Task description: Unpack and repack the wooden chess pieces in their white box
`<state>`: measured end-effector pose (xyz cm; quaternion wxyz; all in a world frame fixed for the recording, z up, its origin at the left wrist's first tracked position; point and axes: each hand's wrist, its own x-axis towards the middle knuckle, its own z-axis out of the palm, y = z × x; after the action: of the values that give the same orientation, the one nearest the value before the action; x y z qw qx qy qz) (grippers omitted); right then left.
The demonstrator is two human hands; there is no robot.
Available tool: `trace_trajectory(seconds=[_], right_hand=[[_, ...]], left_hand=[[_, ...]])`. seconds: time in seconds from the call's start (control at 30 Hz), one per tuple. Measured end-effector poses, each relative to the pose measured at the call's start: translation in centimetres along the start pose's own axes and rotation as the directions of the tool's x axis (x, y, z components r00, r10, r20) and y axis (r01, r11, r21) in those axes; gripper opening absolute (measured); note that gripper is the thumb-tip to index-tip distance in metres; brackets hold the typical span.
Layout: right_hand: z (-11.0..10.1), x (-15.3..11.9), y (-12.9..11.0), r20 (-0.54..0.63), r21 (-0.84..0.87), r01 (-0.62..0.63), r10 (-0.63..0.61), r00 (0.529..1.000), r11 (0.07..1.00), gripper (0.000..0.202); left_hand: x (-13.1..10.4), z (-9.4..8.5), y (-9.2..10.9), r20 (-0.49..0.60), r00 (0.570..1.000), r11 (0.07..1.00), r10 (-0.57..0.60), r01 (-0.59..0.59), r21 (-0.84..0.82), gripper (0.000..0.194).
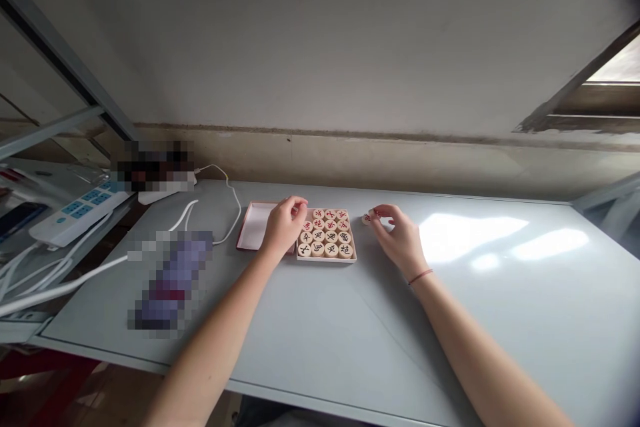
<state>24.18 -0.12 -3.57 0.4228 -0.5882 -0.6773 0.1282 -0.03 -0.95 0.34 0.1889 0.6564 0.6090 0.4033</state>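
Note:
An open box (327, 260) of round wooden pieces with red and black characters stands on the grey table, its pieces lying in rows. My left hand (286, 223) is over the box's left edge, fingers curled together; whether anything is between them is hidden. Under and left of that hand lies a shallow lid (255, 225) with a pale inside. To the right of the box, my right hand (397, 233) has thumb and fingers closed around a round piece (367, 219) with a red character, at the table surface.
At the left are a blurred purple object (175, 283), white cables (90, 278) and a white power strip (80, 213) with blue sockets. A wall rises behind the grey table (310, 340). Metal frame bars stand at the left.

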Motion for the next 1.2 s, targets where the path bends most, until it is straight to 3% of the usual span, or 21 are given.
trace_trajectory(seconds=[0.13,0.27,0.43,0.57,0.83,1.0,1.2], right_hand=[[0.6,-0.2,0.5,0.064,-0.158,0.111,-0.102,0.993,0.981,0.015],[1.0,-0.3,0.8,0.072,-0.227,0.134,-0.12,0.99,0.965,0.015],[1.3,-0.3,0.7,0.064,-0.267,0.119,-0.105,0.992,0.956,0.017],[1.6,-0.1,0.6,0.01,-0.252,0.064,-0.063,0.998,0.966,0.019],[1.8,-0.1,1.0,0.017,-0.268,0.086,-0.084,0.996,0.96,0.02],[1.8,0.0,1.1,0.026,-0.282,0.081,-0.077,0.997,0.956,0.02],[2.5,2.0,1.3,-0.001,-0.297,0.06,-0.063,0.998,0.953,0.02]], left_hand=[[0.0,0.1,-0.2,0.026,1.0,0.999,-0.01,0.009,0.041,0.013],[-0.1,0.3,-0.3,0.037,0.999,0.997,0.006,-0.009,0.082,0.014],[0.0,0.3,-0.9,0.009,0.998,0.97,0.055,-0.055,0.239,0.017],[0.0,0.2,-1.4,0.053,0.998,0.938,-0.034,0.014,0.345,0.027],[0.5,0.5,-1.9,0.134,0.989,0.942,-0.068,0.019,0.336,0.027],[0.8,0.8,-2.0,0.126,0.99,0.945,-0.071,0.026,0.327,0.021],[1.0,0.9,-1.8,0.112,0.991,0.941,-0.068,0.027,0.336,0.018]])
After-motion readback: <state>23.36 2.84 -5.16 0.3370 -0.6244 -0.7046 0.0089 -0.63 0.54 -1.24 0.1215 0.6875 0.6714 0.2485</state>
